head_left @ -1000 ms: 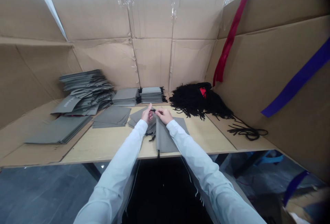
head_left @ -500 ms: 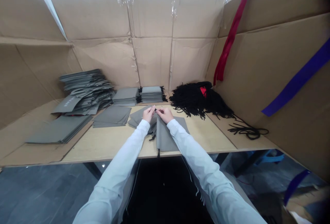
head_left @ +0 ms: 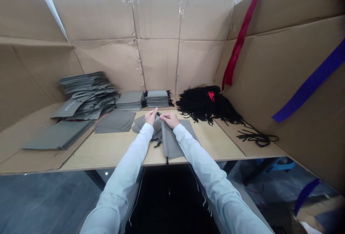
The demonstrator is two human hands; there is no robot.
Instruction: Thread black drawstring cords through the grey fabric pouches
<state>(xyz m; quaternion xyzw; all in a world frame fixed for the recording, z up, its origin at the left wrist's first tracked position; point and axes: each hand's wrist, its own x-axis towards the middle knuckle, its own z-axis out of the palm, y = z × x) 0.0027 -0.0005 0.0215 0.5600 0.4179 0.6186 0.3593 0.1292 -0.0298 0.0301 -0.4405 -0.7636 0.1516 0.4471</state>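
Note:
A flat grey drawstring pouch [head_left: 172, 146] lies slanted at the table's front edge, a black cord end [head_left: 167, 160] hanging from its near corner. At its far corner a black cord [head_left: 158, 114] shows between my hands. My left hand [head_left: 150, 117] is closed in a pinch at the cord, thumb and finger pointing up. My right hand [head_left: 170, 120] pinches the pouch's far corner close to the cord; exactly what lies between its fingertips is hidden. Left of the pouch, partly behind my left hand, are other grey pouches [head_left: 138, 125] with black cord ends.
A heap of black cords [head_left: 199, 103] lies at the back right. Grey stacks [head_left: 88, 92] rise at the back left, with flat grey pieces [head_left: 115, 121] nearer. A corded pouch stack [head_left: 157, 99] stands at the back. Cardboard walls [head_left: 159, 18] enclose the table.
My hands have moved slightly apart, the left one shifting left. More of the black cord shows between them. The pouch lies nearly where it was.

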